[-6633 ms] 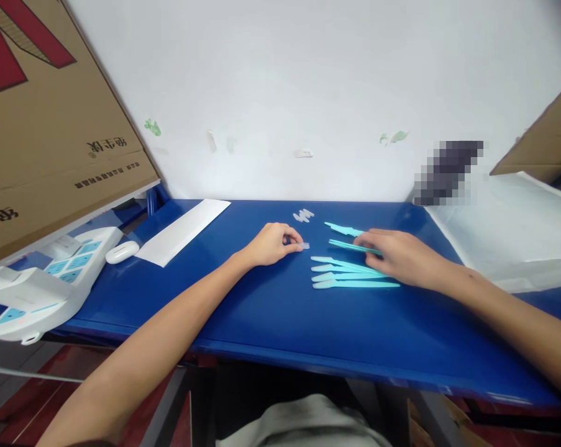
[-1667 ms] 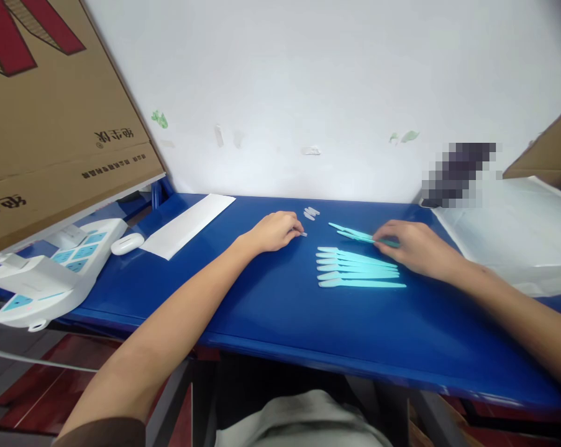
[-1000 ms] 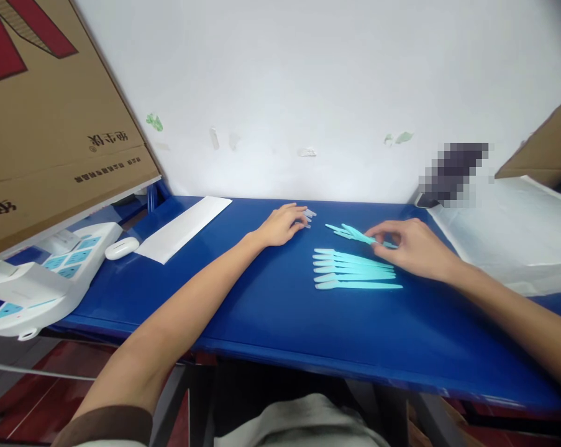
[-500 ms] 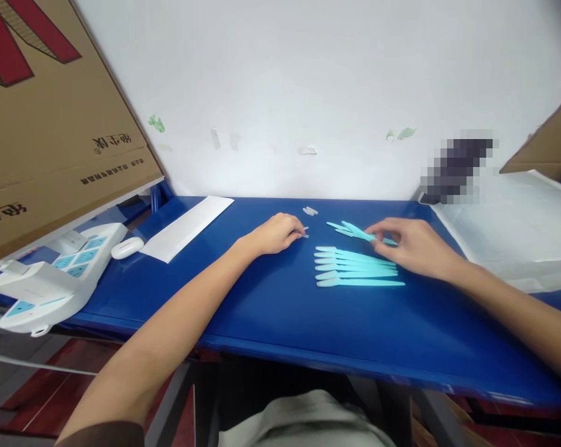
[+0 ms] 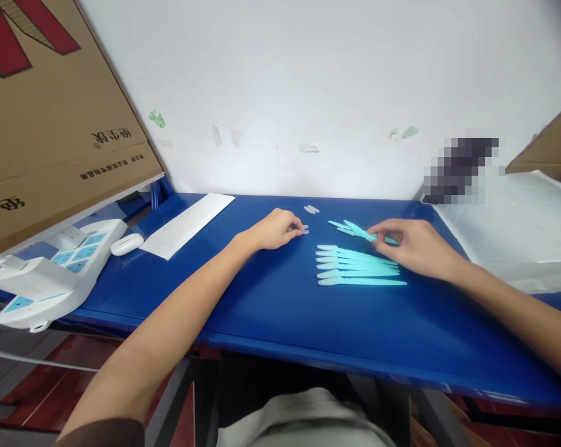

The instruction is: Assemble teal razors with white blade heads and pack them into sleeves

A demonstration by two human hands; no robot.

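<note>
My left hand is closed in a pinch on small clear plastic pieces, whose ends poke out past the fingertips. Behind it, more small clear pieces lie on the blue table. My right hand has thumb and fingers closed on a turquoise stick at the loose, crossed pile of turquoise sticks. Several turquoise sticks with pale blade-like ends lie side by side in a row in front of that pile, those ends toward the left.
A white paper strip, a white oval case and a white power strip with plugs are at the left, below a large cardboard box. Translucent plastic sheeting lies at the right. A white wall stands behind.
The clear pieces at my left fingertips now sit closer together. My right hand stays at the crossed pile. The whole view has shifted very slightly.
</note>
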